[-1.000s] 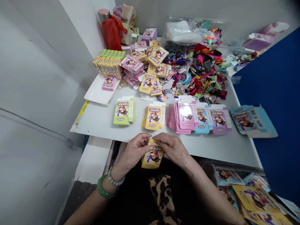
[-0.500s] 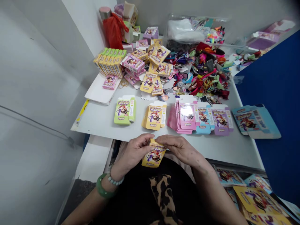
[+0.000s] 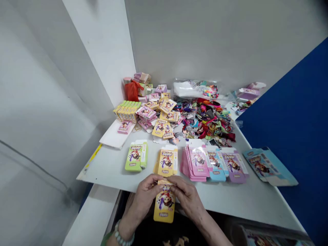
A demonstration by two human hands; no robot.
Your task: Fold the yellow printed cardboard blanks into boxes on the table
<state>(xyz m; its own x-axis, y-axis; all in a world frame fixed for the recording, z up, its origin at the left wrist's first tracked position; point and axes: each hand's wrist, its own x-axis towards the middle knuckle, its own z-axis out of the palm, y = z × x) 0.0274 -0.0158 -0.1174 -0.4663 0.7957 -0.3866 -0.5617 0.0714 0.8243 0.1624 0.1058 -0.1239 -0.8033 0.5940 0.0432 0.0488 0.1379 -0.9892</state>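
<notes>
A yellow card box (image 3: 164, 205) with a printed cartoon girl is held in front of me, just below the table's front edge. My left hand (image 3: 145, 196) pinches its upper left corner between thumb and fingers. On the upper right corner my right hand (image 3: 187, 197) grips it the same way. The fingers cover the top of the box, so the flap there is mostly hidden. Just beyond lies a pile of yellow cartons (image 3: 167, 162). To its left is a green carton pile (image 3: 135, 157); to its right are pink (image 3: 198, 160), blue (image 3: 215, 163) and purple cartons (image 3: 233, 166).
Filled-out yellow and pink boxes (image 3: 167, 106) heap at the back, beside a bundled row of boxes (image 3: 126, 111) and a red bag (image 3: 132, 90). Colourful hair ties (image 3: 205, 118) spread at back right. A larger blue carton (image 3: 269, 167) overhangs the table's right edge.
The view has tilted upward, so the table sits lower. My right hand has gone from a flat hand over the box top to a pinch, and the box now hangs more upright between both hands.
</notes>
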